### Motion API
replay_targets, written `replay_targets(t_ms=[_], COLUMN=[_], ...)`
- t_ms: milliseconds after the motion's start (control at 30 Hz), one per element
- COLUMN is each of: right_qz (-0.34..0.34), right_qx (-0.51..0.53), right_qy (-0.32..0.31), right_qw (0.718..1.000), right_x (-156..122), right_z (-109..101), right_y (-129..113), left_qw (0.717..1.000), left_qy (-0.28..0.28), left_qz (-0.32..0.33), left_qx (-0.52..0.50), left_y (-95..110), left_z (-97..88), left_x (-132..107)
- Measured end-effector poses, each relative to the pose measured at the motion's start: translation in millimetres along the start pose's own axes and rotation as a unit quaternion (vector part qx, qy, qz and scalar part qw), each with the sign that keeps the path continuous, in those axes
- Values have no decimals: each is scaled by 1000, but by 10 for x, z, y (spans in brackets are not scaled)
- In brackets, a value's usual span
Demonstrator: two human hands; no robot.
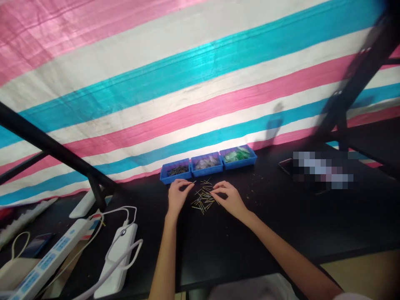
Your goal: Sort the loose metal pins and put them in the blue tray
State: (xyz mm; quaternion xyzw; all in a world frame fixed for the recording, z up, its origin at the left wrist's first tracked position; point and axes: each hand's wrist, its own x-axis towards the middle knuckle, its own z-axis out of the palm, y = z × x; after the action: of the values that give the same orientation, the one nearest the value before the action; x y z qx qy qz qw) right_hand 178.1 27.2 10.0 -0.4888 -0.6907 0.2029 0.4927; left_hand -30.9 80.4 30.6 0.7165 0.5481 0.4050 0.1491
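My left hand point(178, 196) is closed in a pinch in front of the left blue bin. A thin metal pin point(194, 182) sticks out from its fingertips. On the black table lies a loose pile of thin gold and silver pins point(203, 201), pointing in many directions. My right hand point(230, 199) reaches in from the right with thumb and forefinger pinched together at the pile's right edge. Whatever sits between those fingertips is too small to make out. A few more pins point(205, 182) lie just behind the pile, between both hands.
Behind my hands stand three blue bins: one with dark small pieces point(175, 180), one with clear bags point(207, 170), one with green bags point(239, 166). At left are a white power bank point(117, 266), cables and a power strip point(53, 258). A phone point(286, 166) lies right.
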Motion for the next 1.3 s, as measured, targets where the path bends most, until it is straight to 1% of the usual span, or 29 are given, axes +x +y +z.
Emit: replay_targets(t_ms=[100, 200, 267, 333, 400, 467, 533, 600, 667, 733, 833, 933, 1033, 1167, 1300], right_qz=[-1, 0, 8, 19, 33, 44, 48, 46, 40, 34, 30, 37, 53, 65, 61], right_qx=[-42, -73, -88, -103, -115, -126, -131, -131, -132, -133, -129, -128, -126, -125, -129], right_qy=[-4, -11, -14, -12, -4, 7, 10, -4, -30, -52, -67, -67, -65, -69, -62], right_qw=[999, 997, 996, 994, 993, 991, 990, 990, 990, 989, 989, 989, 988, 988, 988], right_x=[3, 8, 14, 24, 36, 44, 43, 30, 12, -4, -15, -15, -15, -17, -14], right_z=[-20, -50, -71, -89, -105, -119, -129, -128, -115, -90, -50, -30, -31, -41, -46], right_y=[29, 31, 32, 39, 53, 63, 67, 67, 68, 74, 94, 113, 113, 89, 65], left_qw=[997, 985, 975, 967, 969, 977, 984, 987, 988, 988, 988, 988, 990, 990, 991], left_qy=[66, 153, 198, 218, 213, 191, 156, 139, 132, 130, 135, 137, 127, 124, 120], left_qz=[-15, -54, -79, -94, -82, -45, -19, -6, 3, 10, 14, 17, 16, -2, -21], left_qx=[38, 58, 71, 89, 97, 87, 86, 86, 85, 85, 78, 66, 65, 72, 55], left_y=[-86, -150, -164, -144, -96, -36, 22, 68, 101, 126, 160, 191, 214, 224, 236], left_z=[-57, -84, -69, -21, 54, 145, 231, 294, 326, 330, 313, 309, 320, 324, 331], left_x=[237, 461, 536, 520, 415, 252, 79, -58, -137, -162, -154, -155, -174, -186, -194])
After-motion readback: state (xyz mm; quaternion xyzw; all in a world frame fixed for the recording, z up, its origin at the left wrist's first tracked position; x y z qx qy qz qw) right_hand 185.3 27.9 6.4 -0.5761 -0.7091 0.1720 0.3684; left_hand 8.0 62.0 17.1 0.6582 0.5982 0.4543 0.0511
